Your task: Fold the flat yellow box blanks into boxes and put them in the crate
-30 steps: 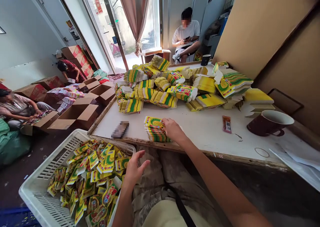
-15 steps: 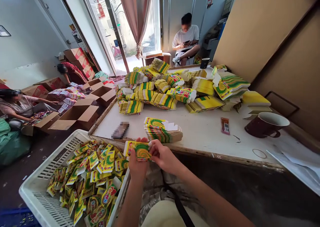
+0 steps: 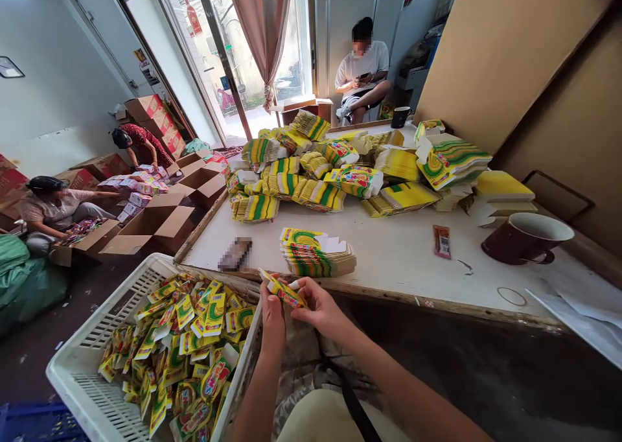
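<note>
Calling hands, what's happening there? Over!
Left hand and right hand both on one yellow box. Held tilted near table edge. Box stack just beyond; nothing seen blocking.

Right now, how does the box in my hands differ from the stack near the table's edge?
The box is a single one; the stack has many layered together. Your left hand and right hand hold the box tilted, while the stack lies on the table. Both have yellow, colourfully printed surfaces.

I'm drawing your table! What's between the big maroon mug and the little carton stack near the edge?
In the head view, a pink packet and a dark streak lie between the maroon mug and the carton stack, nearer the mug.
</note>
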The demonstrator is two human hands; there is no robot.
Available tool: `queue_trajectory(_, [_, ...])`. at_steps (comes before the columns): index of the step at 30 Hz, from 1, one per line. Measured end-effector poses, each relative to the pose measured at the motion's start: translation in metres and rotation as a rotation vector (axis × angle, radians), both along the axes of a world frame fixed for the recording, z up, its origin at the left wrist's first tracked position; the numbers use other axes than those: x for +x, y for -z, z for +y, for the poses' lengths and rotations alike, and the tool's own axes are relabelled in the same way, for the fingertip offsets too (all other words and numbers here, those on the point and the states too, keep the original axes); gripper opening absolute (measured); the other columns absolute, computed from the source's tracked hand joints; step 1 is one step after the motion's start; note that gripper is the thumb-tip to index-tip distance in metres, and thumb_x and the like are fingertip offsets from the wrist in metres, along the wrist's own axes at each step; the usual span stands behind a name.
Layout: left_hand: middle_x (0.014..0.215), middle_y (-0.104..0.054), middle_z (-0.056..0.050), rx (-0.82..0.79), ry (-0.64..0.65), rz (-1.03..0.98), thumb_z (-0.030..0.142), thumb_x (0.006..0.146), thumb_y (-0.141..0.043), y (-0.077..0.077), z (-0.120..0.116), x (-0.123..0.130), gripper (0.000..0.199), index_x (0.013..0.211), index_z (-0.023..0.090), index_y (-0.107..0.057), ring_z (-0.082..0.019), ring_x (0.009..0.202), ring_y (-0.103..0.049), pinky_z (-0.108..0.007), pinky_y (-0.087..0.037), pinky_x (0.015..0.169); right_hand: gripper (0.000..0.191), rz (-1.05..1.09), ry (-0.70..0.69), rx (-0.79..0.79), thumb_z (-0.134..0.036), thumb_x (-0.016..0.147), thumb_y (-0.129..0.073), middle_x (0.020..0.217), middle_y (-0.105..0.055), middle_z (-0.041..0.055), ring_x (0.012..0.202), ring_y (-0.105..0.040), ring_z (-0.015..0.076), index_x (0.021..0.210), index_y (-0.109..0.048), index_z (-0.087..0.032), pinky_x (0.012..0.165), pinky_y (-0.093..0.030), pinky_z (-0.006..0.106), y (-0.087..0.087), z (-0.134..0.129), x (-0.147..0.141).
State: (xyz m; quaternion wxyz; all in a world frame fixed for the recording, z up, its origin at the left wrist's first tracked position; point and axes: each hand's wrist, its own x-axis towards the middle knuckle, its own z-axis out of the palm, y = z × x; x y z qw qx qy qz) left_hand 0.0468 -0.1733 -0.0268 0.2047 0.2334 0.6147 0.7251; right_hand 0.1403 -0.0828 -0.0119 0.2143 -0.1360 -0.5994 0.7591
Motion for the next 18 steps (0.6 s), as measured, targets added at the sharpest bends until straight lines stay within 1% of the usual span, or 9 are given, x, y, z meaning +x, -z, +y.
queue_trajectory(2, [0.108, -0.068, -0.005, 0.073, 0.015, -0.026, 0.061, 0.08, -0.063, 0.0002, -0.0007, -0.0012, 0.051, 0.113, 0.022, -0.059, -0.019, 0.099, -0.064, -0.03, -0.051, 0.089, 0.039, 0.042, -0.005, -0.042, -0.037, 0.065, -0.082, 0.073, -0.056, -0.005, 0.068, -0.048, 0.0116, 0.091, -0.058, -0.02, 0.063, -0.038, 0.025, -0.0012, 0.0095, 0.0014])
queue_trajectory(4, [0.1, -0.071, -0.003, 0.116, -0.02, -0.065, 0.05, 0.079, -0.07, -0.0014, -0.0003, -0.0014, 0.039, 0.103, 0.021, -0.064, -0.018, 0.092, -0.065, -0.029, -0.052, 0.086, 0.04, 0.047, -0.023, -0.084, -0.045, 0.064, -0.083, 0.072, -0.058, -0.0037, 0.066, -0.05, 0.0118, 0.079, -0.058, -0.018, 0.064, -0.041, 0.026, -0.0012, 0.0139, 0.0029])
queue_trajectory(5, [0.095, -0.072, -0.002, 0.121, -0.048, -0.084, 0.048, 0.079, -0.071, -0.002, 0.0, -0.0012, 0.035, 0.098, 0.02, -0.065, -0.017, 0.087, -0.066, -0.028, -0.052, 0.084, 0.041, 0.036, -0.023, -0.102, -0.048, 0.063, -0.083, 0.069, -0.059, -0.0036, 0.064, -0.05, 0.0118, 0.074, -0.056, -0.018, 0.064, -0.042, 0.027, -0.0004, 0.0141, 0.0031])
queue_trajectory(7, [0.089, -0.073, -0.001, 0.123, -0.098, -0.127, 0.047, 0.076, -0.074, -0.002, -0.0001, -0.0002, 0.032, 0.092, 0.019, -0.067, -0.016, 0.079, -0.066, -0.028, -0.053, 0.079, 0.044, 0.006, -0.005, -0.13, -0.052, 0.061, -0.083, 0.065, -0.059, -0.0037, 0.062, -0.051, 0.0122, 0.068, -0.055, -0.018, 0.063, -0.043, 0.028, 0.002, 0.0117, 0.0027])
queue_trajectory(9, [0.087, -0.073, -0.001, 0.12, -0.116, -0.158, 0.049, 0.075, -0.075, -0.0005, -0.0013, 0.001, 0.034, 0.091, 0.019, -0.068, -0.016, 0.077, -0.066, -0.027, -0.053, 0.076, 0.045, -0.004, 0.018, -0.161, -0.053, 0.06, -0.084, 0.065, -0.06, -0.0032, 0.061, -0.053, 0.0128, 0.068, -0.056, -0.019, 0.062, -0.044, 0.028, 0.0038, 0.0087, 0.0015])
queue_trajectory(12, [0.091, -0.074, -0.004, 0.117, -0.037, -0.169, 0.057, 0.078, -0.068, 0.0024, -0.0041, 0.0028, 0.041, 0.093, 0.019, -0.069, -0.018, 0.083, -0.068, -0.029, -0.054, 0.078, 0.044, 0.01, 0.033, -0.221, -0.051, 0.058, -0.086, 0.068, -0.064, -0.0022, 0.062, -0.055, 0.0131, 0.073, -0.059, -0.019, 0.063, -0.045, 0.028, 0.0025, 0.007, 0.0003])
queue_trajectory(14, [0.094, -0.075, -0.004, 0.122, 0.018, -0.19, 0.058, 0.079, -0.067, 0.0038, -0.0052, 0.0039, 0.042, 0.093, 0.019, -0.07, -0.019, 0.086, -0.068, -0.03, -0.054, 0.079, 0.044, 0.017, 0.037, -0.241, -0.049, 0.057, -0.087, 0.069, -0.065, -0.0025, 0.062, -0.054, 0.0125, 0.073, -0.059, -0.019, 0.064, -0.045, 0.028, 0.0003, 0.0069, 0.0007])
queue_trajectory(18, [0.091, -0.075, -0.003, 0.138, 0.01, -0.26, 0.054, 0.076, -0.073, 0.0031, -0.0047, 0.005, 0.037, 0.088, 0.019, -0.072, -0.018, 0.082, -0.069, -0.029, -0.054, 0.078, 0.044, 0.006, 0.043, -0.217, -0.047, 0.056, -0.088, 0.064, -0.061, -0.0041, 0.06, -0.051, 0.0115, 0.07, -0.058, -0.019, 0.062, -0.043, 0.026, -0.0021, 0.0059, 0.0035])
